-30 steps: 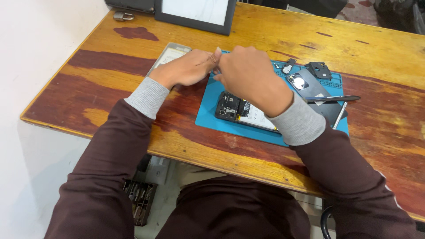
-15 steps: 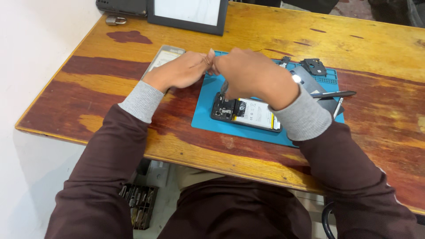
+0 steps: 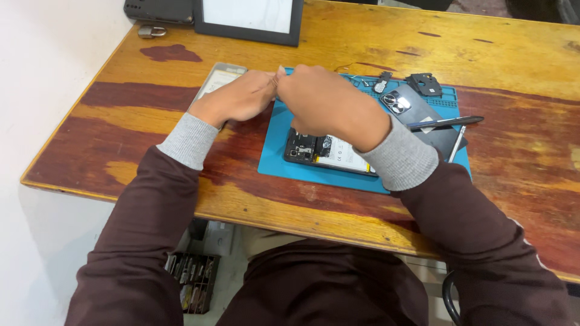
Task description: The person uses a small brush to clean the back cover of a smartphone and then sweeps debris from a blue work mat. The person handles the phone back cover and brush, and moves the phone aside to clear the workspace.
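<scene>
both my hands meet at the top left corner of the blue mat [image 3: 275, 163] on the wooden counter [image 3: 374, 48]. my left hand [image 3: 238, 99] comes in from the left, fingers curled, fingertips pinched toward the right hand's. my right hand [image 3: 329, 105] is bunched w/ knuckles up, thumb tip poking up right where the two hands touch. both look clenched around smth tiny btwn the fingertips, but it's hidden, so i can't tell what either grip actually has.

the opened phone [image 3: 323, 151] lies flat on the mat just below my right hand, back off, dark board on the left end and a pale battery beside it; my right wrist covers its right end. under my left hand, half off the mat's left side, sits a grey-rimmed screen panel [image 3: 220, 75], only its top corner showing.

on the mat's right part: the dark back cover [image 3: 411, 108] w/ camera rings, a few small black parts [image 3: 426, 84] above it near the mat's top edge, a dark pen-like tool [image 3: 444, 122] lying across the cover, and thin tweezers [image 3: 457, 143] near the mat's right edge.

far edge of the counter: a black-framed tablet [image 3: 248, 18] w/ white screen, a dark device [image 3: 158, 9] left of it.
</scene>
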